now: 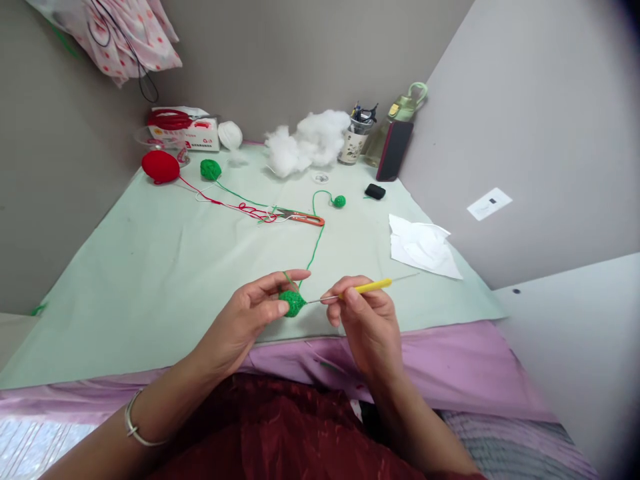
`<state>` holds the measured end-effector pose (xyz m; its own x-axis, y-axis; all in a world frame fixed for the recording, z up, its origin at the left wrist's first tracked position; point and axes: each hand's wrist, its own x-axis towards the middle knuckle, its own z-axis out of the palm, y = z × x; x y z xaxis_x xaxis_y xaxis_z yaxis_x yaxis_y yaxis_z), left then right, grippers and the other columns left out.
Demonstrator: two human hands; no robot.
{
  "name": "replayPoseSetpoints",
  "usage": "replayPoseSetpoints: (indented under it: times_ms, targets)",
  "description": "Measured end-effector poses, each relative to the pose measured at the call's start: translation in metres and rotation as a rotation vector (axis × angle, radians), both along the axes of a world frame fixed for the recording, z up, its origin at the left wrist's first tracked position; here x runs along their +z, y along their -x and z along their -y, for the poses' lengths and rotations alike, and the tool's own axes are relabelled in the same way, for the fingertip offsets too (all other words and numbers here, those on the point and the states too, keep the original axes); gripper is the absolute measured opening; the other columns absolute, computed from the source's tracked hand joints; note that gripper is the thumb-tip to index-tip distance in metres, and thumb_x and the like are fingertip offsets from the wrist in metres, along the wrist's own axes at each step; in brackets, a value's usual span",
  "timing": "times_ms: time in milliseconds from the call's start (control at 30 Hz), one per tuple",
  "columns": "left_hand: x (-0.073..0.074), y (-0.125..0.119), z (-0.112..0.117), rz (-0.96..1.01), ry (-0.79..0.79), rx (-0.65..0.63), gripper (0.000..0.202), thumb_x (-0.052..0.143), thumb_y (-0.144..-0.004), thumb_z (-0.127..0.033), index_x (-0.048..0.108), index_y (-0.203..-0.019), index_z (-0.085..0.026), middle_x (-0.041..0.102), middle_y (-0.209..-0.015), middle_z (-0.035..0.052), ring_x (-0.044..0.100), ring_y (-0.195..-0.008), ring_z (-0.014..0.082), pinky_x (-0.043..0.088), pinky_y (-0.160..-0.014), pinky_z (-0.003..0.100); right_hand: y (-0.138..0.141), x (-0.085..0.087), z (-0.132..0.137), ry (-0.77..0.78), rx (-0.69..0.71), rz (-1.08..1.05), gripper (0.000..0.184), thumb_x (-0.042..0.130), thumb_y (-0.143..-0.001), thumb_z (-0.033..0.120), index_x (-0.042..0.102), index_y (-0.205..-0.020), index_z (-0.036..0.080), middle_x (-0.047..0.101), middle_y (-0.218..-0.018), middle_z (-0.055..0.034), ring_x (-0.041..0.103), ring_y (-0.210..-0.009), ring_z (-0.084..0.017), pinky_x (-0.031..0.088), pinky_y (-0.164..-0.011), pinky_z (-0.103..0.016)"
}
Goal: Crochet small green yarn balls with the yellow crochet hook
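Note:
Between the thumb and fingers of my left hand [257, 303] is a small green crochet piece [292, 303], held above the front of the table. Green yarn loops over the left index finger and runs back across the cloth to a small green yarn ball [339, 201]. My right hand [367, 317] is closed on a crochet hook [373, 287] with a yellow handle. The hook's metal shaft points left, and its tip meets the right edge of the green piece. Whether a loop sits on the tip is too small to tell.
Orange-handled thread snips [310, 219] lie mid-table beside tangled red yarn. Behind are a red yarn ball [161, 167], a larger green ball [211, 169], white stuffing [310, 143], a pen cup [353, 143] and a leaning phone [395, 151]. White paper [423, 247] lies right.

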<state>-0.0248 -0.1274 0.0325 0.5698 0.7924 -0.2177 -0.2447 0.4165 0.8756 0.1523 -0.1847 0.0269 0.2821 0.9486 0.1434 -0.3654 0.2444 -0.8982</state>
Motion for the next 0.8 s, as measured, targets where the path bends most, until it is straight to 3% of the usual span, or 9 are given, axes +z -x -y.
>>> replayPoseSetpoints:
  times_ms: [100, 300, 467, 667, 800]
  targets:
    - [-0.005, -0.009, 0.006, 0.040, -0.034, -0.014, 0.035, 0.079, -0.085, -0.031, 0.081, -0.119, -0.031, 0.073, -0.097, 0.0005, 0.060, -0.097, 0.0178, 0.041, -0.099, 0.031, 0.010, -0.004, -0.002, -0.035, -0.022, -0.012, 0.011, 0.075, -0.093, 0.033, 0.080, -0.088, 0.024, 0.073, -0.074, -0.0003, 0.061, -0.055, -0.010, 0.051, -0.052, -0.023]
    - [-0.006, -0.013, 0.010, 0.129, 0.016, -0.038, 0.035, 0.076, -0.090, -0.029, 0.079, -0.124, -0.030, 0.076, -0.113, 0.0027, 0.063, -0.110, 0.0224, 0.041, -0.108, 0.036, 0.018, -0.008, -0.008, -0.216, -0.204, 0.305, 0.015, 0.068, -0.098, 0.025, 0.082, -0.100, 0.028, 0.078, -0.096, -0.0032, 0.065, -0.072, -0.014, 0.056, -0.063, -0.027]
    - [-0.003, -0.005, 0.005, 0.116, 0.087, -0.026, 0.044, 0.077, -0.089, -0.030, 0.074, -0.133, -0.029, 0.074, -0.115, 0.0041, 0.060, -0.120, 0.0254, 0.035, -0.115, 0.040, 0.011, -0.004, -0.010, -0.138, -0.119, 0.342, 0.017, 0.064, -0.101, 0.026, 0.081, -0.103, 0.030, 0.080, -0.097, -0.0009, 0.068, -0.077, -0.013, 0.056, -0.073, -0.028]
    - [0.001, -0.001, 0.003, 0.119, 0.078, -0.067, 0.057, 0.077, -0.090, -0.034, 0.064, -0.145, -0.032, 0.074, -0.114, 0.0049, 0.063, -0.110, 0.0230, 0.040, -0.107, 0.040, 0.007, 0.003, -0.010, -0.111, -0.018, 0.418, 0.015, 0.067, -0.099, 0.031, 0.082, -0.101, 0.029, 0.078, -0.098, -0.0035, 0.070, -0.091, -0.018, 0.055, -0.072, -0.030]
    - [0.000, -0.002, 0.002, 0.045, -0.037, -0.022, 0.063, 0.079, -0.089, -0.036, 0.060, -0.149, -0.033, 0.069, -0.105, 0.0024, 0.062, -0.101, 0.0203, 0.044, -0.099, 0.037, 0.006, 0.000, -0.012, -0.132, -0.060, 0.404, 0.014, 0.069, -0.098, 0.028, 0.082, -0.100, 0.030, 0.078, -0.095, -0.0020, 0.069, -0.090, -0.018, 0.053, -0.082, -0.033]
